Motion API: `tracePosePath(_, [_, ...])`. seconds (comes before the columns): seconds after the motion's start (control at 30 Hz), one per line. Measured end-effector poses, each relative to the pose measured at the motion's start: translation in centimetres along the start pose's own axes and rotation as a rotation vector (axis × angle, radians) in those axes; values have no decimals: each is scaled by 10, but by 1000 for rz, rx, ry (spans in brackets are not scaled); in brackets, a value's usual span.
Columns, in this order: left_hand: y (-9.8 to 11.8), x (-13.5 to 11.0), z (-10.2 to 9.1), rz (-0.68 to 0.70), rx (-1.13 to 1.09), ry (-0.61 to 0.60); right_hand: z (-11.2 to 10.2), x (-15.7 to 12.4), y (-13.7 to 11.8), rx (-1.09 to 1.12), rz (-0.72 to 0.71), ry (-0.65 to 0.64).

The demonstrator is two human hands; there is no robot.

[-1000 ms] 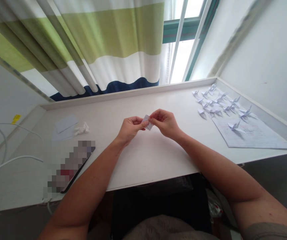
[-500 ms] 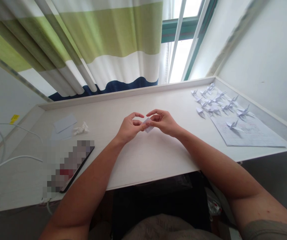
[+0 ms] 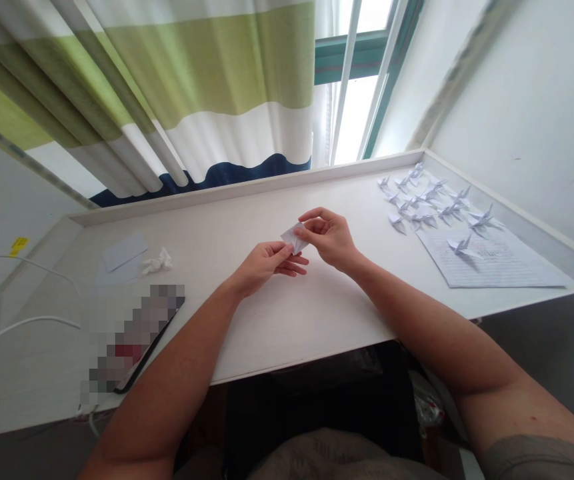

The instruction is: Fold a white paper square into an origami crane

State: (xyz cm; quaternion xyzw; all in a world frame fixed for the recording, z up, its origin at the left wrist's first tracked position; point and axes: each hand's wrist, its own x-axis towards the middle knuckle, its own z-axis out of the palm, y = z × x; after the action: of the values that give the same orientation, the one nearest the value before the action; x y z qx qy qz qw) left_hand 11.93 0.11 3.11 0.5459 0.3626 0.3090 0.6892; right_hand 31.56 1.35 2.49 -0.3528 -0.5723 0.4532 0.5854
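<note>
Pinching a half-folded paper piece between closed fingertips of left hand and right hand above the bench, a person seems mid-fold, finished cranes clustered rightward, blank slips lying unfolded at left.

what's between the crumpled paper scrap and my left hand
Only bare desk, as the head view shows, between the crumpled scrap and the left hand.

No text can be read: print on the lined sheet and the yellow sticker is too small.
</note>
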Motion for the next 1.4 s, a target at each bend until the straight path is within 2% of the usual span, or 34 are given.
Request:
tracePosePath(0.43, [-2,2,9,134,11,146,3,-3,-4,-33,-65,-16])
tracePosePath(0.67, [1,1,14,168,28,219,6,-4,-6,-12,-66,19])
tracePosePath(0.83, [3,0,17,168,29,233,6,-5,-5,-41,-59,35])
tracePosePath(1.03, [-1,-1,17,125,30,164,3,-2,-1,-28,-49,60])
tracePosePath(1.23, [-5,2,20,202,76,214,4,-1,2,6,-45,82])
tracePosePath(1.4, [-4,1,20,170,140,238,5,-1,3,-15,-2,72])
